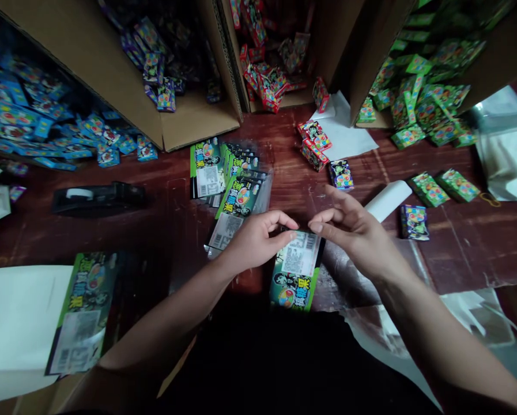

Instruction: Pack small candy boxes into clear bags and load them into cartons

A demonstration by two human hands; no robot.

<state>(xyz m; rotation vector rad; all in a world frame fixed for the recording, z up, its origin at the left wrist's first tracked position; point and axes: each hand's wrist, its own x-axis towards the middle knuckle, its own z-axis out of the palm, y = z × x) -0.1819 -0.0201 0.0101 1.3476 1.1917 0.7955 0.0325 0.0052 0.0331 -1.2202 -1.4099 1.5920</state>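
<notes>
A flat green-and-black printed candy bag [296, 282] with a white label hangs upside down at the table's near edge. My left hand [264, 237] pinches its upper edge between thumb and forefinger. At the right end of that same edge, the thumb and forefinger of my right hand [348, 227] close on the corner, the other fingers loosely curled. Just beyond my left hand lies a fanned stack of similar bags [241, 196]. Another such bag [85, 314] rests far to the left.
Open cartons along the back hold small candy boxes: blue [20, 121], purple [154, 69], red [269, 80] and green [426, 104]. Loose boxes [314, 144] lie beyond my right hand, near a white paper roll [388, 200]. A black tape dispenser-like object [98, 197] sits left.
</notes>
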